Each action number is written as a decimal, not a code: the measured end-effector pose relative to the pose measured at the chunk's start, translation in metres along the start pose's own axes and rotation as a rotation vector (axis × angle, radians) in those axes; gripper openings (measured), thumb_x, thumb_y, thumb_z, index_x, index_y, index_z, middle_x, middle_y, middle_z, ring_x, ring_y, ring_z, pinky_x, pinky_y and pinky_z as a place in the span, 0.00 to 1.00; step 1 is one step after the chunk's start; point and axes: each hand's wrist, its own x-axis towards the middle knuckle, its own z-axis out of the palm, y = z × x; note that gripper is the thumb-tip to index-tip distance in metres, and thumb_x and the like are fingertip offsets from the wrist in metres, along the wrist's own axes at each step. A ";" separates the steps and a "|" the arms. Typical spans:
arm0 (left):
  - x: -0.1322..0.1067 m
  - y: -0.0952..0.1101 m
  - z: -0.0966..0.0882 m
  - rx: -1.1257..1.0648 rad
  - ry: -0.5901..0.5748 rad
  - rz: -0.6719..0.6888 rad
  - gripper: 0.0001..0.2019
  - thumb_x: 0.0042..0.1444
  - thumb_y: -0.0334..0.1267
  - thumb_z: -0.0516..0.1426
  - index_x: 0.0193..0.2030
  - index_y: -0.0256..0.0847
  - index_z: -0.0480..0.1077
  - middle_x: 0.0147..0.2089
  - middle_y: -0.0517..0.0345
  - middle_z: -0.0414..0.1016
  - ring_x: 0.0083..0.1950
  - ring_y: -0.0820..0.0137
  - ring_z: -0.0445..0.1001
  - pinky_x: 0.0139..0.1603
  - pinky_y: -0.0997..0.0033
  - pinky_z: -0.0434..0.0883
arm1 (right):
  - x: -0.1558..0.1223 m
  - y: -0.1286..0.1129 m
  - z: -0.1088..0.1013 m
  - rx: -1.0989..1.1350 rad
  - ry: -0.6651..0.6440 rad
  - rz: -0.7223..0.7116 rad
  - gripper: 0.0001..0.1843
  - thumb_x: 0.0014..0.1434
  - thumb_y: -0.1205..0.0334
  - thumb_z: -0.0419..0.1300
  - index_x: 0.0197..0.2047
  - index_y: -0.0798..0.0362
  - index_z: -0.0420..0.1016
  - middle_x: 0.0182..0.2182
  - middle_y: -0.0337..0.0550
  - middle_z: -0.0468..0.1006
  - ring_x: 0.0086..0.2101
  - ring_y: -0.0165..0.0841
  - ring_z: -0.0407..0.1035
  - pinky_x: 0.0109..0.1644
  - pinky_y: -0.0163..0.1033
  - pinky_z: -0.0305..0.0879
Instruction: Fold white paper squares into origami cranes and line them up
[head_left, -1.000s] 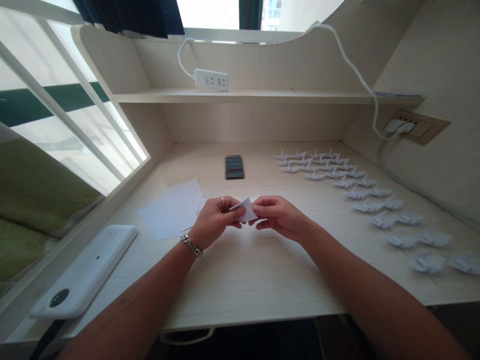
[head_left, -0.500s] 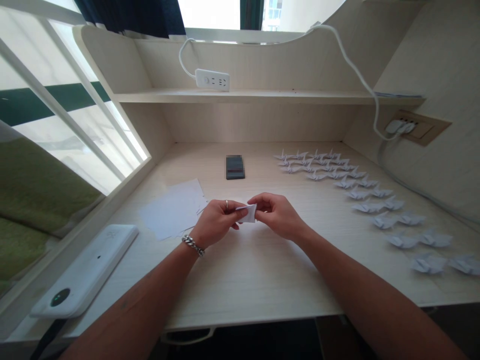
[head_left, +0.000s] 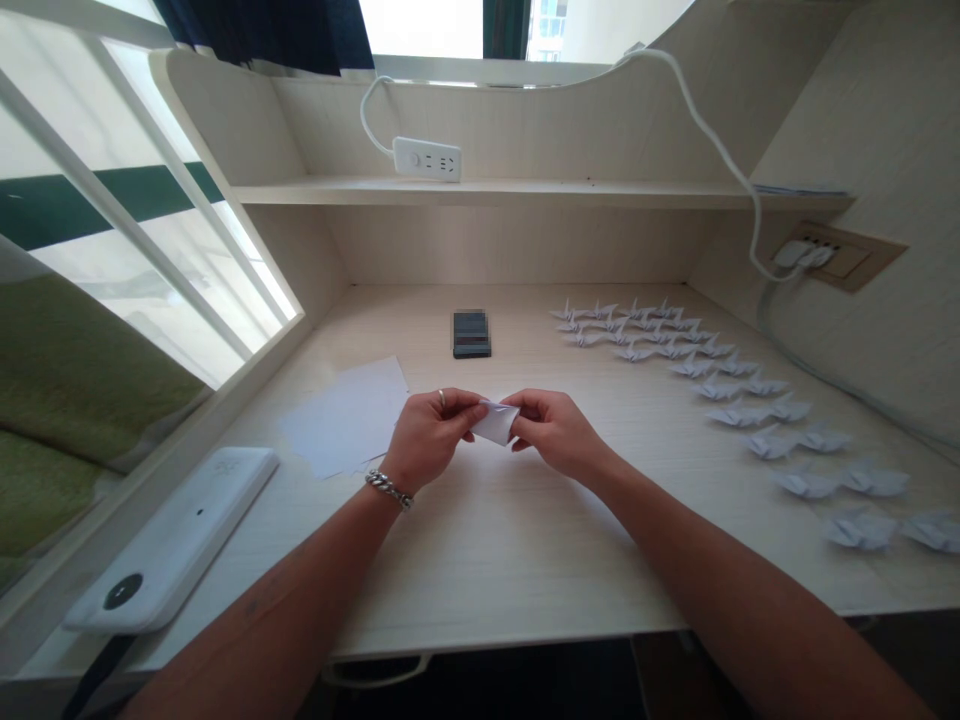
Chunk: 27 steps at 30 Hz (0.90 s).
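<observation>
A small folded piece of white paper (head_left: 496,421) is held just above the pale wooden desk (head_left: 480,560), between both my hands. My left hand (head_left: 429,436), with a ring and a chain bracelet, pinches its left side. My right hand (head_left: 553,430) pinches its right side, fingers curled in. A loose pile of flat white sheets (head_left: 346,415) lies on the desk just left of my left hand. Two long rows of finished white paper cranes (head_left: 750,400) run from the back middle toward the front right.
A small dark box (head_left: 471,333) sits behind my hands. A white flat device (head_left: 174,540) lies at the front left edge. On the shelf above rests a white power strip (head_left: 427,159), whose cable runs to a wall socket (head_left: 806,253) at right. A window is on the left.
The folded paper has turned and shifted slightly between my fingers, which have changed their pinch on it. Both hands stay in about the same spot above the desk.
</observation>
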 end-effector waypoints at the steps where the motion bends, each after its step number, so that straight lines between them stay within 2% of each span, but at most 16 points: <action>1: 0.000 0.000 0.000 0.009 -0.003 0.003 0.08 0.51 0.40 0.63 0.33 0.36 0.78 0.26 0.58 0.77 0.23 0.76 0.69 0.25 0.76 0.68 | 0.000 0.000 0.000 -0.015 0.006 -0.009 0.12 0.49 0.68 0.57 0.38 0.55 0.78 0.26 0.39 0.78 0.27 0.30 0.72 0.29 0.33 0.70; 5: 0.000 -0.001 -0.002 0.021 -0.002 0.016 0.08 0.51 0.40 0.63 0.34 0.37 0.79 0.26 0.57 0.77 0.23 0.76 0.68 0.25 0.75 0.68 | -0.002 -0.004 0.000 0.005 0.023 -0.018 0.15 0.49 0.68 0.58 0.40 0.55 0.79 0.29 0.41 0.80 0.29 0.31 0.73 0.29 0.33 0.70; 9: 0.000 -0.001 -0.003 0.049 -0.014 0.030 0.09 0.51 0.40 0.62 0.35 0.37 0.79 0.27 0.56 0.78 0.24 0.75 0.69 0.25 0.75 0.68 | -0.003 -0.008 0.000 0.055 0.025 0.028 0.14 0.49 0.67 0.58 0.39 0.54 0.80 0.30 0.41 0.80 0.29 0.31 0.74 0.29 0.33 0.71; 12: 0.000 -0.001 -0.002 0.014 -0.023 0.009 0.12 0.51 0.42 0.62 0.38 0.36 0.77 0.28 0.56 0.78 0.24 0.75 0.70 0.26 0.74 0.70 | -0.003 -0.007 0.001 0.020 0.026 0.009 0.12 0.48 0.66 0.60 0.38 0.55 0.80 0.29 0.42 0.80 0.29 0.31 0.74 0.28 0.32 0.70; 14: -0.001 0.000 0.000 -0.029 0.007 0.008 0.15 0.50 0.43 0.63 0.41 0.35 0.73 0.31 0.54 0.78 0.28 0.73 0.73 0.29 0.72 0.73 | -0.002 -0.005 0.003 0.004 0.066 0.007 0.10 0.48 0.65 0.61 0.36 0.56 0.79 0.28 0.42 0.80 0.28 0.31 0.74 0.27 0.32 0.70; 16: -0.003 0.001 0.002 -0.025 0.049 0.045 0.17 0.48 0.43 0.65 0.42 0.35 0.70 0.37 0.51 0.77 0.36 0.69 0.76 0.34 0.70 0.76 | -0.002 -0.003 0.004 0.005 0.139 0.017 0.08 0.48 0.64 0.62 0.34 0.57 0.77 0.26 0.42 0.79 0.26 0.32 0.73 0.25 0.33 0.70; 19: -0.007 0.004 0.007 0.126 0.044 0.150 0.21 0.43 0.43 0.67 0.41 0.37 0.69 0.46 0.49 0.74 0.44 0.65 0.76 0.40 0.66 0.77 | -0.002 -0.001 0.006 -0.002 0.239 0.016 0.06 0.49 0.64 0.61 0.33 0.56 0.75 0.23 0.41 0.78 0.24 0.31 0.73 0.25 0.34 0.71; 23: -0.010 0.006 0.013 0.360 0.030 0.277 0.14 0.48 0.42 0.64 0.41 0.39 0.72 0.50 0.48 0.71 0.46 0.65 0.75 0.40 0.65 0.78 | -0.004 -0.001 0.013 -0.016 0.302 0.026 0.05 0.52 0.63 0.61 0.32 0.54 0.70 0.23 0.40 0.77 0.24 0.32 0.73 0.23 0.34 0.71; 27: -0.010 0.005 0.015 0.434 0.122 0.310 0.06 0.55 0.35 0.57 0.37 0.39 0.74 0.50 0.48 0.73 0.46 0.66 0.75 0.42 0.67 0.78 | -0.004 -0.003 0.020 0.019 0.292 0.104 0.08 0.55 0.58 0.60 0.33 0.53 0.67 0.26 0.42 0.78 0.25 0.32 0.74 0.22 0.32 0.69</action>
